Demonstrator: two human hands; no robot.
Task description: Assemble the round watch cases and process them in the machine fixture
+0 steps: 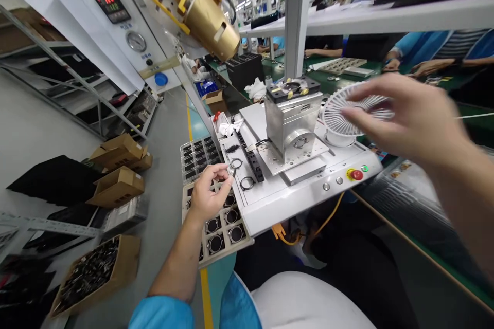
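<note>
Above the edge of a tray of round watch cases [215, 243], my left hand [208, 193] has thumb and forefinger closed on a small dark piece [234, 172]. Its exact kind is too small to tell. Two thin dark rings lie on the white machine bed close by, one ring [247, 183] nearer me and another ring [236, 163] by the fingertips. My right hand [409, 113], smeared by motion, is raised at the right in front of a white fan [339, 113]. Its thumb and fingers are apart, and nothing shows between them.
A metal block fixture [293, 123] with a black top nest [293, 88] stands mid-bed. A brass press head [212, 23] hangs overhead. An emergency stop button [356, 175] sits on the front edge. Cardboard boxes [116, 185] stand left; co-workers sit across the line.
</note>
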